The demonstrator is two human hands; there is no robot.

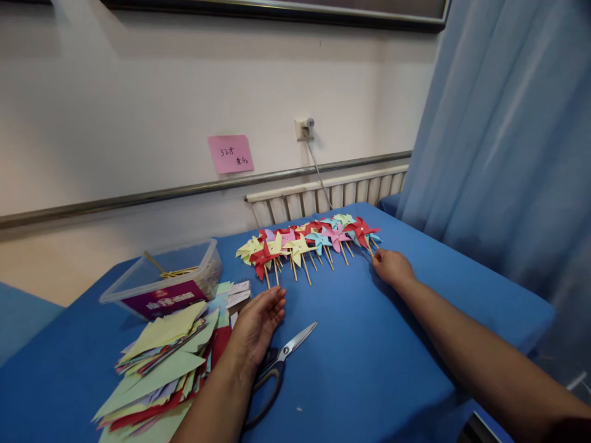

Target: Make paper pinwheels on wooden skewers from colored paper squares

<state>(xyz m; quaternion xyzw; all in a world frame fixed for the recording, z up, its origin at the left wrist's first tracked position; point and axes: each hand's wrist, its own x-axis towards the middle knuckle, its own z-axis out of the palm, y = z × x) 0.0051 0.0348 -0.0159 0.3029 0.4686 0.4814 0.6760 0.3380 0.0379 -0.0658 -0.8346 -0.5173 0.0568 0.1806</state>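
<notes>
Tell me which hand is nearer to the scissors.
Left. The left hand rests palm-down on the table right beside the scissors, its wrist over their handles. The right hand is far off, at the pinwheel row.

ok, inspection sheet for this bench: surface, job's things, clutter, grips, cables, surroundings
Surface: table under a blue cloth, flat.
Job's things: row of paper pinwheels on wooden sticks at the far edge; the red pinwheel at the right end lies by the right hand.
Clutter: scissors shut, partly under the left wrist; stack of coloured paper near left; clear plastic tub with sticks inside.
Grips: left hand open, flat on the cloth, holding nothing; right hand curled at a stick end, grip unclear.
Cables: one cable from the wall socket down behind the table.
Surroundings: pink note on the wall, radiator, blue curtain right.
</notes>
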